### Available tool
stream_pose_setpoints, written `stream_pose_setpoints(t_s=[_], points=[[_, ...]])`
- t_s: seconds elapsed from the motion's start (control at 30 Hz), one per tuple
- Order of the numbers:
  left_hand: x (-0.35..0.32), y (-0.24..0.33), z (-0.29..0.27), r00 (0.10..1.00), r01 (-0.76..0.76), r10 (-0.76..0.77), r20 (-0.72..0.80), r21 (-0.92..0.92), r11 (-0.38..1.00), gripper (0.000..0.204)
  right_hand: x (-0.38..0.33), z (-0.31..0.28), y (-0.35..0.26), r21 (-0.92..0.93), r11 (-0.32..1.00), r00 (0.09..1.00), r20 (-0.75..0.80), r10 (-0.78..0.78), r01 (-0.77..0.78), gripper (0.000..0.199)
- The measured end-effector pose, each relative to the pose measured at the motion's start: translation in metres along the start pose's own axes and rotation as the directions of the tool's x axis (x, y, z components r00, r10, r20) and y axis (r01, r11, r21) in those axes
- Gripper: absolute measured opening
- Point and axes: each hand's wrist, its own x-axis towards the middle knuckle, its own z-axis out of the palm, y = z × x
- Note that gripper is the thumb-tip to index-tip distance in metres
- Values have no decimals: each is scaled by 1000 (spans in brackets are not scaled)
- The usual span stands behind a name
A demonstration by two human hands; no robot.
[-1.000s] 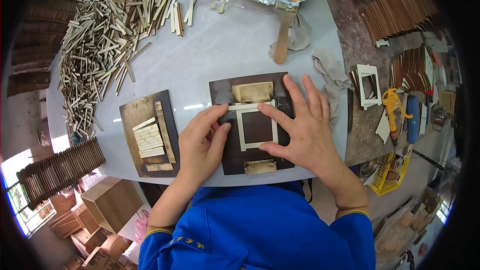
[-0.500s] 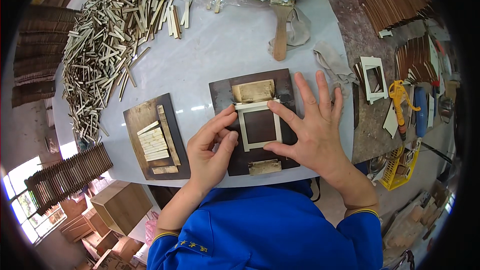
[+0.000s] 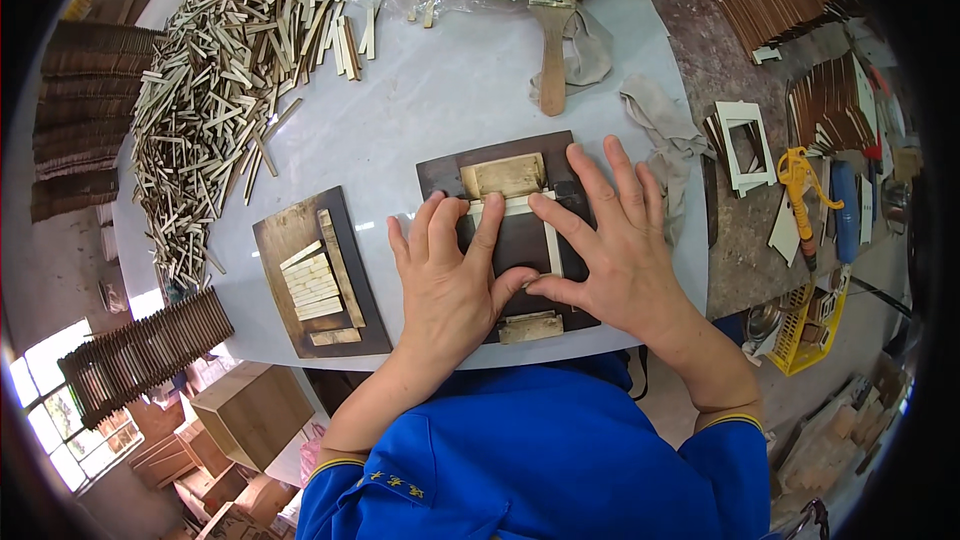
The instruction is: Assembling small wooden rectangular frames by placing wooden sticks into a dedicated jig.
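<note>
While both hands lie flat, left hand (image 3: 450, 280) and right hand (image 3: 615, 240) press the pale wooden strip frame (image 3: 548, 240) onto the dark square board (image 3: 440, 172); fingers extended, gripping nothing, frame directly beneath fingertips.

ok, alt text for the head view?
Both hands, left hand and right hand, press flat on a pale strip frame on a dark board. A second board with cut strips lies left; a brush beyond.
</note>
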Motion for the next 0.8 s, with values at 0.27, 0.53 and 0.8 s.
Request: stream_pose_setpoints(t_s=[0.27, 0.53, 0.8], points=[[-1, -1, 5, 1000, -10, 9, 8, 58, 998, 70, 0, 0, -2, 13, 1000, 999, -21, -28, 28, 82], [-27, -9, -2, 990, 8, -38, -136, -215, 977, 56, -19, -4, -16, 108, 989, 995, -32, -99, 101, 72], [-61, -6, -2, 983, -152, 118, -142, -258, 954, 41, -46, 10, -22, 108, 966, 970, -89, -227, 236, 45]])
